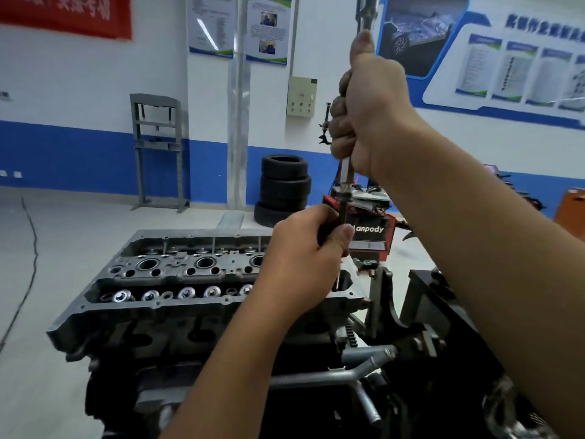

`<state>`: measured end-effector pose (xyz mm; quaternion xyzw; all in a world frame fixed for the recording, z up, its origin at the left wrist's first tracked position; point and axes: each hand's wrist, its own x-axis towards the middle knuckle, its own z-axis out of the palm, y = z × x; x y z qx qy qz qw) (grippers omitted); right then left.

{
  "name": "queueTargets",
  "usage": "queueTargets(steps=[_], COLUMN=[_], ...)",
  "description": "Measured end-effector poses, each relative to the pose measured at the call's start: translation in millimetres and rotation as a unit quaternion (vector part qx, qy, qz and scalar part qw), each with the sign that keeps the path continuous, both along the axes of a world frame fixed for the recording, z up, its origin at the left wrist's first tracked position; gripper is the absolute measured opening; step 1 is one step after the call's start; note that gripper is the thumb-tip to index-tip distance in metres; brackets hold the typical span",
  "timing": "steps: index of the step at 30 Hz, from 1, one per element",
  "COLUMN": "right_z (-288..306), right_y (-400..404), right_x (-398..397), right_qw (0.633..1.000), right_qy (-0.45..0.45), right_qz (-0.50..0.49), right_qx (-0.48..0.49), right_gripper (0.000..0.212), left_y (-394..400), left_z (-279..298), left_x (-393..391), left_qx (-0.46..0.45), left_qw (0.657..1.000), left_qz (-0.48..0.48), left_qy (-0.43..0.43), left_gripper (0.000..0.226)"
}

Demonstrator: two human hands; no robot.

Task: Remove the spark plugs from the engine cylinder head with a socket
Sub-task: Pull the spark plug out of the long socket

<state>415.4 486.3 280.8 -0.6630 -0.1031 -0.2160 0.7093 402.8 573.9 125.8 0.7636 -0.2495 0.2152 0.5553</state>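
Note:
The grey engine cylinder head [164, 280] sits on a stand in front of me, with round spark plug wells [148, 264] and valve springs showing along its top. A long metal wrench with a socket extension [367, 14] stands upright over the head's right end. My right hand [367, 109] grips its handle high up, thumb pointing upward. Lower down, my left hand [307, 248] is curled round the dark shaft of the extension [343, 213] just above the head. The socket's tip and the well under it are hidden by my left hand.
Black stand brackets and grey tubes [364, 369] lie below right of the head. Behind it stand a red machine [370, 232], stacked tyres [285, 185], a grey press frame [158, 150] and a wall with posters. A cable [28, 264] runs over the floor at left.

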Motion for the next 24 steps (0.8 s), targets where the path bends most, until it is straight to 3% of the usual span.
queueTargets(steps=[6,9,11,15,20,24], right_z=[3.6,6.2,10.8,3.1,-74.9,-155.0], right_y=[-91.6,-159.8,-215.6,-333.0,-490.8,-578.5], right_x=[-62.2,-100.3,-124.5,-172.2,-239.9,-284.5], right_qw=[0.998,0.992,0.981,0.968,0.931,0.893], right_qy=[0.029,0.008,-0.010,0.040,0.157,0.233], right_qz=[-0.018,-0.062,-0.099,-0.141,-0.220,-0.269], right_qx=[0.052,0.114,0.168,0.203,0.243,0.275], right_gripper=[0.054,0.063,0.058,0.054,0.050,0.052], left_y=[-77.4,-131.2,-168.8,-246.2,-349.9,-423.6], left_z=[-1.3,2.7,4.8,8.1,-17.4,-53.8], left_x=[-50.4,-74.1,-88.7,-119.8,-154.9,-165.8], left_qx=[-0.039,0.026,0.068,0.034,0.055,0.120], left_qw=[0.992,0.990,0.985,0.966,0.919,0.895], left_qz=[-0.119,-0.140,-0.155,-0.219,-0.271,-0.251], left_qy=[0.006,0.019,0.034,0.136,0.282,0.347], left_gripper=[0.021,0.024,0.025,0.019,0.019,0.019])
